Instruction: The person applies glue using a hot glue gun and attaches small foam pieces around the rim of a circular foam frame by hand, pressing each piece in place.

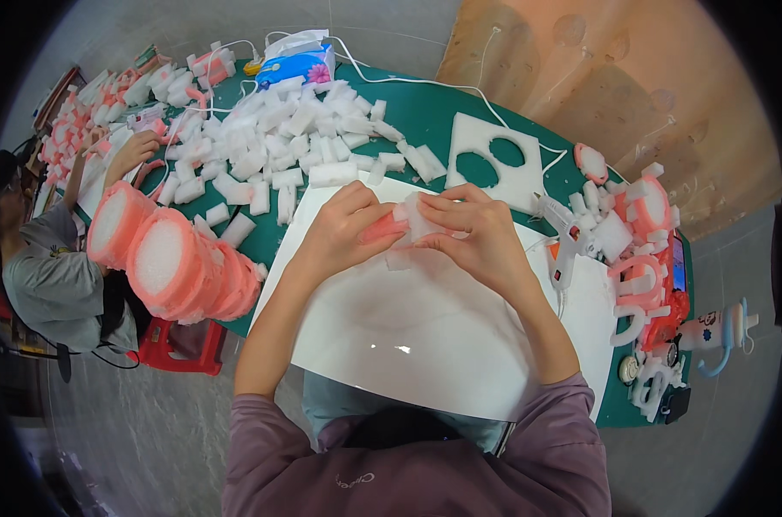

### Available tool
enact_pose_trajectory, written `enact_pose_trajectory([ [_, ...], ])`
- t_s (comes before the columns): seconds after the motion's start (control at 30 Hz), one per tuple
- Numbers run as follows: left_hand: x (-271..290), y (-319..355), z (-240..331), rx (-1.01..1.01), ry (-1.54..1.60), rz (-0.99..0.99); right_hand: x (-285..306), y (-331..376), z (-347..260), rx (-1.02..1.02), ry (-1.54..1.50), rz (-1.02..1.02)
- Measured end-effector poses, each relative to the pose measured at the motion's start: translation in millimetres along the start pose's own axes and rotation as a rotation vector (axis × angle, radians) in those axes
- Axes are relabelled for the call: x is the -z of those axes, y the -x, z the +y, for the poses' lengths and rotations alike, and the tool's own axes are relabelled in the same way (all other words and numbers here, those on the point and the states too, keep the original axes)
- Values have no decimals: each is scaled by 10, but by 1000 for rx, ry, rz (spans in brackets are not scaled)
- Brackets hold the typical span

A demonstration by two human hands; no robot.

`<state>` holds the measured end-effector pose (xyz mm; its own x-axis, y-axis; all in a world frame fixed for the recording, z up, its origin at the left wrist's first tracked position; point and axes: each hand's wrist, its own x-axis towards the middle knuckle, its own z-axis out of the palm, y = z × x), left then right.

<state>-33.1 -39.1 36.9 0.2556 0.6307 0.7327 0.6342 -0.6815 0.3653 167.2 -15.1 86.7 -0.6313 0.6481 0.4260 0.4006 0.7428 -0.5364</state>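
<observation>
Over a white glossy board (391, 345), my two hands meet around foam pieces. My left hand (346, 226) is closed on a pink foam piece (386, 227), pinched between thumb and fingers. My right hand (477, 231) grips a white foam block (419, 221), which is against the end of the pink piece. Another bit of white foam (399, 258) shows just below them; I cannot tell if it is attached. To the right of my right hand lies a white glue gun (567, 250) with its cord. My fingers partly hide the join.
A heap of white foam blocks (279, 129) covers the far green table (408, 99). Stacked pink-and-white foam rounds (163, 254) stand left. A foam sheet with two holes (520, 189) lies behind the glue gun. More foam parts (641, 280) sit right. A co-worker's hand (134, 153) works at left.
</observation>
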Motion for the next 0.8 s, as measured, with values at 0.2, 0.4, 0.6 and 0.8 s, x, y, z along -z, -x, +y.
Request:
enact_pose_trajectory([
  [0.2, -6, -3, -4, -29, 6, -2, 20, -11, -4, -65, -82, 1],
  [0.4, -9, -2, -3, -17, 4, 5, -7, 4, 11, -34, -56, 13],
  [0.6, -11, -15, -5, -11, 3, 16, -51, 3, 11, 6, -37, 29],
  [0.8, -15, -13, -13, -18, -8, 31, -75, 4, 30, 71, 31, 64],
])
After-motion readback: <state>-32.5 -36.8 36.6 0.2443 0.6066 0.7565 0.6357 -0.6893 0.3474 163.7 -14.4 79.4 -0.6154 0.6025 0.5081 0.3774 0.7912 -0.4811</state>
